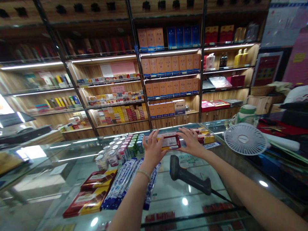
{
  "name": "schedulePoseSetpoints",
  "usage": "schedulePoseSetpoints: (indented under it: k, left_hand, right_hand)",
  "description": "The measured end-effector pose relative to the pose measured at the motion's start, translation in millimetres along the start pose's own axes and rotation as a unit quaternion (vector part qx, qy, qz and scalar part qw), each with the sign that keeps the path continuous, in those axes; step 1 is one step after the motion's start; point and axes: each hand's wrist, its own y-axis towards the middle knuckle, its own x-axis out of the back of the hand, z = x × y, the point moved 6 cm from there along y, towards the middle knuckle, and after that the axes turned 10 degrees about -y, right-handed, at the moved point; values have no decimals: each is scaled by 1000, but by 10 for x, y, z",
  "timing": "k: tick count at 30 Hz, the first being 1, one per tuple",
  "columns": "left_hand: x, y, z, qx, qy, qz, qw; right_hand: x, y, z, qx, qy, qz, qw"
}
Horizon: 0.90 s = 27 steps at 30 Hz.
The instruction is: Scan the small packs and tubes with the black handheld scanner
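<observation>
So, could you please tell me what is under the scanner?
The scanner lies on the glass counter; anything directly beneath its body is covered and cannot be seen.

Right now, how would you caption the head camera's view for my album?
Left hand and right hand hold a red packet over a glass counter, near a dark handheld scanner.

Nothing legible from here, blurry print on central red pack (170, 141), blue packets (124, 183) at seven o'clock, pink sheet (123, 68) at eleven
</observation>
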Motion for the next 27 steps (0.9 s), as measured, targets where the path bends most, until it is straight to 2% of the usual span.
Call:
schedulePoseSetpoints:
  k: [4, 9, 14, 18, 27]
  left_hand:
    - [-22, 21, 20, 21, 11, 7, 1000]
    - [27, 60, -1, 65, -11, 10, 998]
    - [103, 69, -230, 63, -79, -2, 995]
    - [146, 70, -415, 53, -114, -5, 992]
    - [214, 65, -480, 65, -115, -41, 990]
  right_hand:
    - [101, -18, 15, 0, 17, -22, 1000]
    - [259, -37, 1, -36, 18, -81, 996]
    - [364, -67, 130, -31, -12, -110, 993]
    - [370, -76, 268, -12, -27, -113, 993]
    - [399, -74, 441, 32, -39, -131, 990]
